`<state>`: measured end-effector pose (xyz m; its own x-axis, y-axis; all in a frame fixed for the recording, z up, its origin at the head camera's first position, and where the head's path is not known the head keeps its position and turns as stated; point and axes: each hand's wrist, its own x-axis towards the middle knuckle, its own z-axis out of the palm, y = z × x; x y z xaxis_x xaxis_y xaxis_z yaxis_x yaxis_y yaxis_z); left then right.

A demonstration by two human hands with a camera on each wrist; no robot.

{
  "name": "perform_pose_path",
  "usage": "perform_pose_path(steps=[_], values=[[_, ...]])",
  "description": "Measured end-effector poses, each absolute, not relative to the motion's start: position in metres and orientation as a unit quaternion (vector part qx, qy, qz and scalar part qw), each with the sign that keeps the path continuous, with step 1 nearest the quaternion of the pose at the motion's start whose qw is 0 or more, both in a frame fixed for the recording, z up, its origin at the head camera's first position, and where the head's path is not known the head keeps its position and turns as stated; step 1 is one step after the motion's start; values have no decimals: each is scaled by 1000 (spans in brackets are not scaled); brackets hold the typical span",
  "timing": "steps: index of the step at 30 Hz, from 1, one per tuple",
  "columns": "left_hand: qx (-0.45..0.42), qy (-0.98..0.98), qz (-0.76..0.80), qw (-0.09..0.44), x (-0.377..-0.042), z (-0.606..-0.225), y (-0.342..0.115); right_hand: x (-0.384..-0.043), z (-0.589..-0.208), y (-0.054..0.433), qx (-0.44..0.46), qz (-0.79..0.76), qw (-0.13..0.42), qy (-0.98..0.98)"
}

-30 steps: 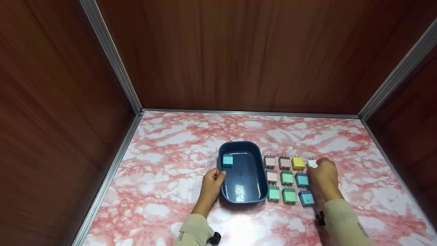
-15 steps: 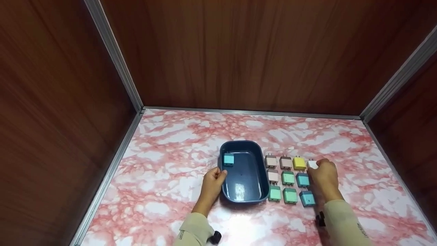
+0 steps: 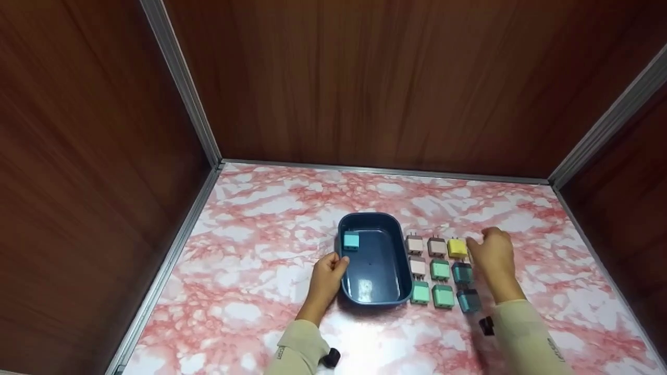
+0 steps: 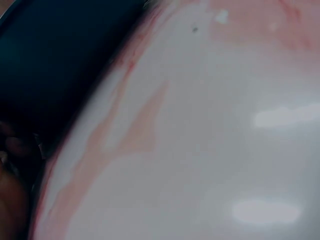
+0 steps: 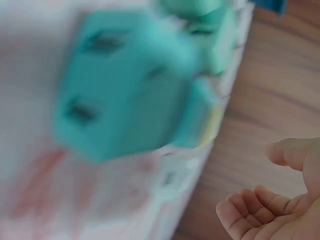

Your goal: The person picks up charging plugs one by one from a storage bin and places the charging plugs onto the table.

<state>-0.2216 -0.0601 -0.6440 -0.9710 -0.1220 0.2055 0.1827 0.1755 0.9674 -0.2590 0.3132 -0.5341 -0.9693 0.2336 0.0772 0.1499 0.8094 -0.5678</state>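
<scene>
My left hand pinches the left rim of a dark blue plastic tub, with the thumb over the edge. Inside the tub, near its upper left corner, sits a turquoise USB charger plug. To the right of the tub my right hand hovers beside the yellow charger plug. In the right wrist view that hand's thumb and fingers are apart with nothing between them. A white charger plug lies on the table below it; the hand hides most of it in the head view.
Rows of pink, green and blue charger plugs stand close against the tub's right side. Wood-grain panels with metal edging enclose the red-and-white marbled table at the back and both sides.
My right hand has come off the white charger plug and risen slightly, its shadow now falling on the blue plugs. The left hand keeps its grip on the tub. The head view has shifted slightly.
</scene>
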Motion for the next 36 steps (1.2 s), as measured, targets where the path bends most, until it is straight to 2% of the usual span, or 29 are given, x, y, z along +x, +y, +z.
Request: perform_pose_path(steps=[8,18,36], values=[[-14,-763,-638,108,-224,-644,-59,-260,-509,249,-25,327,125,-936],[-9,-750,-651,116,-223,-640,-57,-260,-500,179,28,327,105,-939],[-19,-758,-641,119,-224,-643,-60,-258,-515,120,54,315,69,-945]])
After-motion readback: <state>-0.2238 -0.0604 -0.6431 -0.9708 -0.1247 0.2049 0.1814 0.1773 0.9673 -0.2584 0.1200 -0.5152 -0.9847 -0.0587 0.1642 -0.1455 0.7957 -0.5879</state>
